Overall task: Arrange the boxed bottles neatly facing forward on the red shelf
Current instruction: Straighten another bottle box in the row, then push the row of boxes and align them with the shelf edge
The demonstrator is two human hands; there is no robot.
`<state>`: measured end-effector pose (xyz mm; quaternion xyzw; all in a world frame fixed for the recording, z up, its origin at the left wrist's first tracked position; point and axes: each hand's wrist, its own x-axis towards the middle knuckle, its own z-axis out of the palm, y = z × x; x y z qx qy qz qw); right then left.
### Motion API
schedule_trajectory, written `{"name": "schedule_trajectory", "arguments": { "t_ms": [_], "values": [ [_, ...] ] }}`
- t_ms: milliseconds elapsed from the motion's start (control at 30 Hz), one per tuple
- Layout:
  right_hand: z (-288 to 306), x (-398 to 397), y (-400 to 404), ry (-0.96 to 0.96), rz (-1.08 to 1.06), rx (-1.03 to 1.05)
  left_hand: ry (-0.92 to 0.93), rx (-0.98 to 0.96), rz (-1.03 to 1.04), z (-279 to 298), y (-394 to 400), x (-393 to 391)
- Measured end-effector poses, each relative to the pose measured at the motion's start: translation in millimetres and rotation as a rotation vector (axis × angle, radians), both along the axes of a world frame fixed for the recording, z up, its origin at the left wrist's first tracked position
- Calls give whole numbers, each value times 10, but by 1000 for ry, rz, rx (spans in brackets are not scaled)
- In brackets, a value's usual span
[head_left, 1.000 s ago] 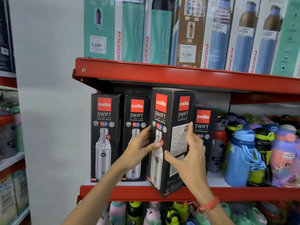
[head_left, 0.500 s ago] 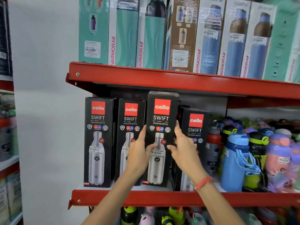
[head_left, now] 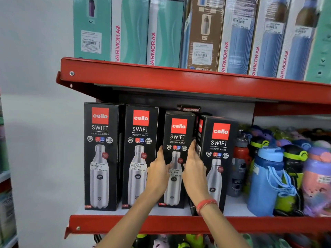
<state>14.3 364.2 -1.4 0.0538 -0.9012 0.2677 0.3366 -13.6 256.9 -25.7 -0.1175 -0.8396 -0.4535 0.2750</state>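
We're in a retail shop, housewares/drinkware aisle by the look of it. Red metal shelf (head_left: 179, 225) carries identical black Cello Swift boxes (head_left: 101, 156) w/ barcode price stickers (head_left: 99, 167) reading 1099.00 and a store name, plus a crowd of loose coloured plastic bottles (head_left: 265, 181) to the right. Upper shelf (head_left: 161, 77) holds a tight row of Varmora boxes (head_left: 132, 31), also w/ barcode labels, and we see more stocked racks at the left edge (head_left: 5, 203) & more bottles below.
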Motion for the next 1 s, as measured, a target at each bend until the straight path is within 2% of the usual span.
{"name": "schedule_trajectory", "arguments": {
  "t_ms": [233,367,467,533,567,667,767,867,1000],
  "values": [
    [-40,-70,-35,7,-17,60,-7,-113,66,-29,-49,-58],
    [-35,1,-79,-9,-18,42,22,-163,1,-48,-119,94],
    [-69,155,-279,200,-22,14,186,-59,-74,-78,-343,346],
    [-116,265,-496,378,105,-81,311,29,-32,-129,-600,490],
    [-141,314,-623,404,210,-139,353,67,15,-161,-747,539],
    [-280,380,-1021,221,467,-220,415,134,227,-267,-1175,618],
    [-491,360,-1385,-65,497,-189,294,237,352,-389,-1523,634],
    [-685,309,-1648,-233,464,-231,76,353,245,-542,-1765,588],
    [-780,263,-1851,-290,458,-318,-95,311,5,-633,-1945,576]
  ]
}}
